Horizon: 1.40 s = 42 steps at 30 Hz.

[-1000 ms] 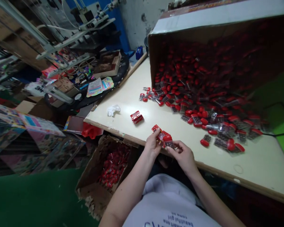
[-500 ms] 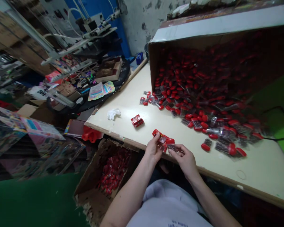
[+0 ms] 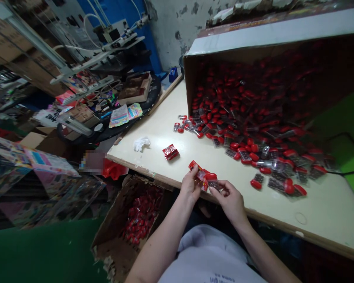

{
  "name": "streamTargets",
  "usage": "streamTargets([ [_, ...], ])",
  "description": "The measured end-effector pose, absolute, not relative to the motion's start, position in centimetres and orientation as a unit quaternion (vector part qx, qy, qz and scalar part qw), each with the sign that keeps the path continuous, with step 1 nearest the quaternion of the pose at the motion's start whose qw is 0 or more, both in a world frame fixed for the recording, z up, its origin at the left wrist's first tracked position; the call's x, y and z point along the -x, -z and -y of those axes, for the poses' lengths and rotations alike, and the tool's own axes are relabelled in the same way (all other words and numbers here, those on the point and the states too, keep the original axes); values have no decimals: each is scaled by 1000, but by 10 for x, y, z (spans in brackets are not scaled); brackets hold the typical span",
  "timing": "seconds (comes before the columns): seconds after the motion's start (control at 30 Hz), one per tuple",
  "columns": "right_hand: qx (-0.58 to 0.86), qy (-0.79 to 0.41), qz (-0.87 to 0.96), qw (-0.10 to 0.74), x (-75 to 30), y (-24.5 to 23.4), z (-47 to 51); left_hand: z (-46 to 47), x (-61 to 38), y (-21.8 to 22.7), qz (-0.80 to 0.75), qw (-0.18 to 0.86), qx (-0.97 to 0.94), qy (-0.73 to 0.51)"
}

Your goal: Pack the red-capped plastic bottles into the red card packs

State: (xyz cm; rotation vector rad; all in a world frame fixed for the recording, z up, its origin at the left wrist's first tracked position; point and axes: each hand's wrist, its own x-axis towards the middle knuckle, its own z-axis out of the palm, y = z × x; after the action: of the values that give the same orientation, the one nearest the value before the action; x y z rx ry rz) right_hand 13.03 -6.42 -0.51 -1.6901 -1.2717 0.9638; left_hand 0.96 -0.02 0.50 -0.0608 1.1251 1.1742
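Note:
My left hand (image 3: pixel 191 181) is closed on a red printed packet (image 3: pixel 194 164) over the table's front edge. In my right hand (image 3: pixel 229 198), thumb and fingers pinch a small clear container (image 3: pixel 212 183) with dark pieces inside and a red cap (image 3: pixel 211 176). The container lies against the packet; whether its end is inside I cannot tell. A small stack of red printed packets (image 3: pixel 170 152) rests on the table left of my hands. To the right lie loose red-capped containers (image 3: pixel 257 181), spilling from a big carton (image 3: pixel 186 84) tipped on its side.
A crumpled white tissue (image 3: pixel 141 144) and a rubber band (image 3: pixel 301 218) lie on the pale table (image 3: pixel 321 214). Below its left front edge stands an open carton (image 3: pixel 106 236) holding red items (image 3: pixel 141 216). A machine with a round black table (image 3: pixel 153 88) stands at the back left.
The red-capped container has tilted in my right hand, its cap now pointing more away from me, closer against the packet. Both hands stay in nearly the same place.

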Motion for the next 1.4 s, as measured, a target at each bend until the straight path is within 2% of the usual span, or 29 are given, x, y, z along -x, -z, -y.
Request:
streamTargets([
  [0.33, 670, -367, 512, 393, -131, 15, 61, 4, -12, -3, -481, 713, 42, -509],
  [0.73, 624, -470, 482, 396, -129, 17, 65, 9, -14, -1, -474, 707, -18, -524],
  [1.23, 591, -532, 432, 425, -127, 14, 64, 28, -11, -5, -466, 733, -184, -461],
  [1.4, 554, -600, 390, 426, -132, 9, 62, 25, -3, -5, -462, 737, -261, -419],
])
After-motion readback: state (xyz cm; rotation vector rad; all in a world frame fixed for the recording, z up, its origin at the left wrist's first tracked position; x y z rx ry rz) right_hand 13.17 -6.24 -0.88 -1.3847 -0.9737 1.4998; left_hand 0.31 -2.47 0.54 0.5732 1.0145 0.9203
